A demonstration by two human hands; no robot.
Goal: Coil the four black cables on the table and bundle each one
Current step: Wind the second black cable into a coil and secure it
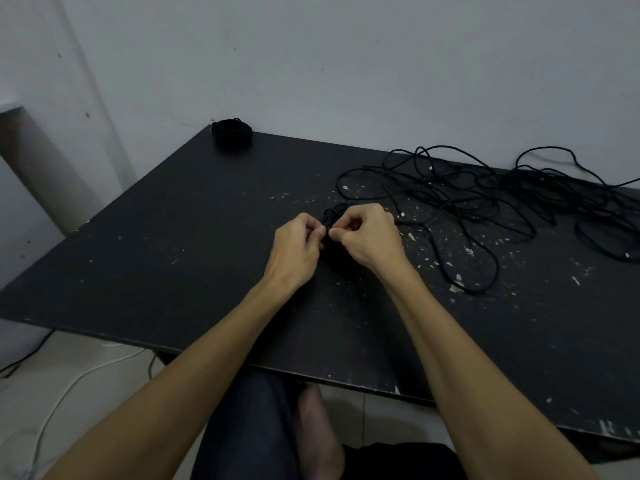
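No text or label can be read anywhere.

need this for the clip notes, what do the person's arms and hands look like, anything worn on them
Both arms are bare along all of their visible length: no sleeves in view. The left hand and right hand carry no gloves, and no rings, watch or wristband can be seen. The fingernails look short and unpainted. No markings show on either forearm in this dim light.
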